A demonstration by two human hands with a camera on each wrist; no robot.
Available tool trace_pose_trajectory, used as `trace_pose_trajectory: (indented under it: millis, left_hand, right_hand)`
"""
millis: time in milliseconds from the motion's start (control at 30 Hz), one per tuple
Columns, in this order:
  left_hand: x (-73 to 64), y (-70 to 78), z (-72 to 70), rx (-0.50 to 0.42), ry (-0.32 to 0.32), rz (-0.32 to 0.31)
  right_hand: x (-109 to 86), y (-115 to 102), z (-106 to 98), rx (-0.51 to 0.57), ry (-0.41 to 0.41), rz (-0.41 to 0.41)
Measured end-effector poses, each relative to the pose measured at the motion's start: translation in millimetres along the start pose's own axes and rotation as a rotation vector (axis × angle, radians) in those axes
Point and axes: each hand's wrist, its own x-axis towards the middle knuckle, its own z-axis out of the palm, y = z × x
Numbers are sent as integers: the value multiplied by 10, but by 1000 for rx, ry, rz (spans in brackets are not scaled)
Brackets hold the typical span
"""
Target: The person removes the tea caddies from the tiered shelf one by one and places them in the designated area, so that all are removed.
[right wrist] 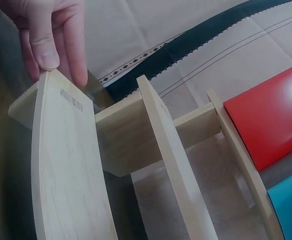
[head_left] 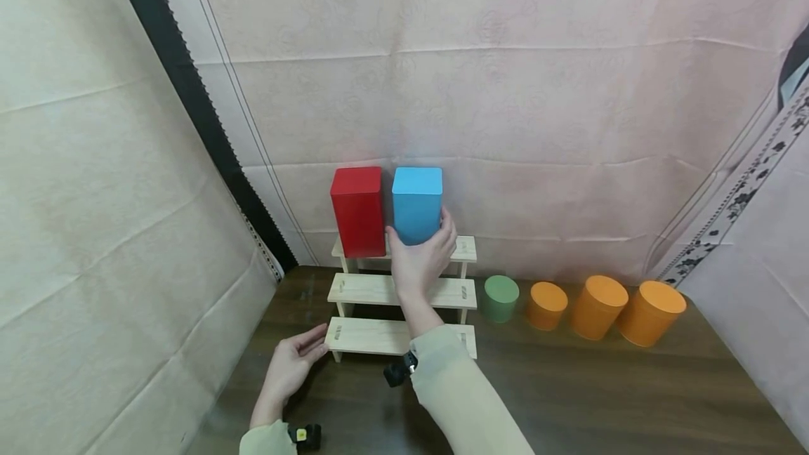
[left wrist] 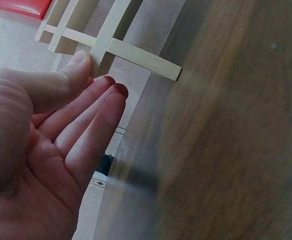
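Observation:
A three-step wooden rack (head_left: 369, 289) stands on the dark table against the fabric wall. On its top step, at the left, sits a tall red box (head_left: 357, 220). Beside it a tall blue box (head_left: 417, 203) stands upright over the same step, and my right hand (head_left: 422, 262) grips its lower part, thumb on the left side and fingers on the right. My left hand (head_left: 293, 365) pinches the left end of the lowest step (right wrist: 68, 160), thumb on top and fingers below; the other left fingers (left wrist: 88, 147) extend nearly straight.
To the right of the rack stand a green cylinder (head_left: 501, 298), a short orange cylinder (head_left: 546, 305) and two taller orange cylinders, one (head_left: 599, 307) beside the other (head_left: 651, 314). Fabric walls enclose the brown wooden table (head_left: 569, 399) at the left, back and right.

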Motion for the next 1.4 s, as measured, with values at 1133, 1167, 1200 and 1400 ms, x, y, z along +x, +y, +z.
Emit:
trace_pose_trajectory:
  millis: [1133, 1167, 1200, 1400]
  left_hand:
    - [-4, 14, -6, -8, 8, -2]
    - [-4, 15, -5, -12, 8, -3]
    - [-3, 14, -4, -10, 6, -2]
    - [3, 19, -22, -2, -2, -5]
  right_hand:
    - [-68, -106, -296, 203, 54, 29]
    - [-77, -109, -339, 227, 52, 29]
    - [-85, -110, -383, 245, 53, 25]
    - [-136, -127, -708, 335, 54, -10]
